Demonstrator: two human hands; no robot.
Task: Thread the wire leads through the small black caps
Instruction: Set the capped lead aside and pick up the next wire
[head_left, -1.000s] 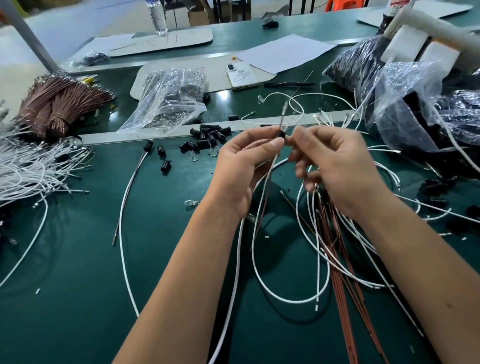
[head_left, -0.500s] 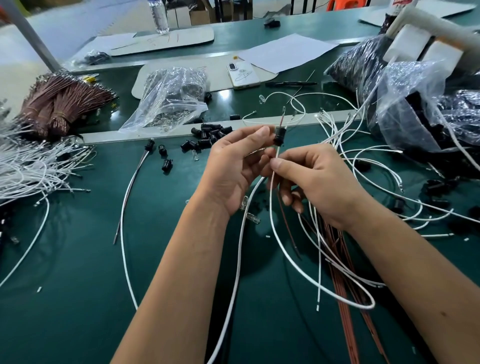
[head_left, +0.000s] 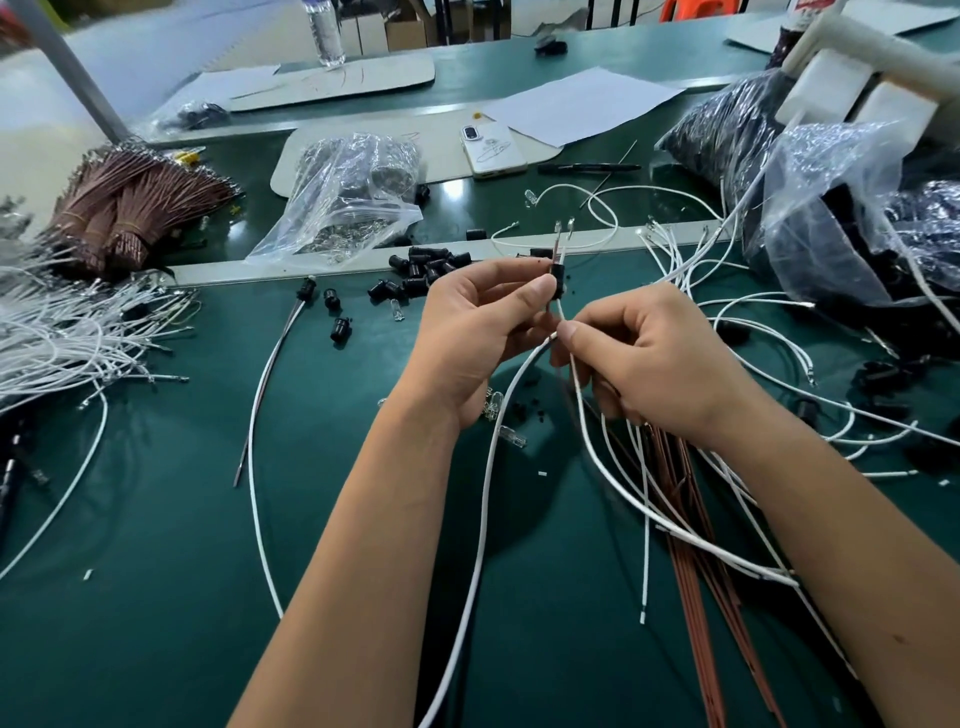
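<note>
My left hand (head_left: 478, 327) pinches a small black cap (head_left: 558, 278) between thumb and fingers, above the green table. Two wire leads with metal tips (head_left: 563, 231) stick up out of the cap's top. Just below the cap, my right hand (head_left: 644, 358) pinches the white wire (head_left: 488, 467) and a brown wire, both of which trail down toward me. A heap of loose black caps (head_left: 426, 270) lies behind my left hand. One finished wire with a cap (head_left: 304, 291) rests to the left.
White wire bundles (head_left: 67, 332) and brown wire bundles (head_left: 124, 208) lie at the left. A clear bag of small parts (head_left: 348, 192) and a phone (head_left: 493, 150) sit behind. Plastic bags of black parts (head_left: 852, 218) crowd the right. Loose brown wires (head_left: 696, 545) lie under my right forearm.
The cap has slid down the leads, so the metal tips now stand well above it. My right hand dropped from beside the cap to a grip on the wires below it.
</note>
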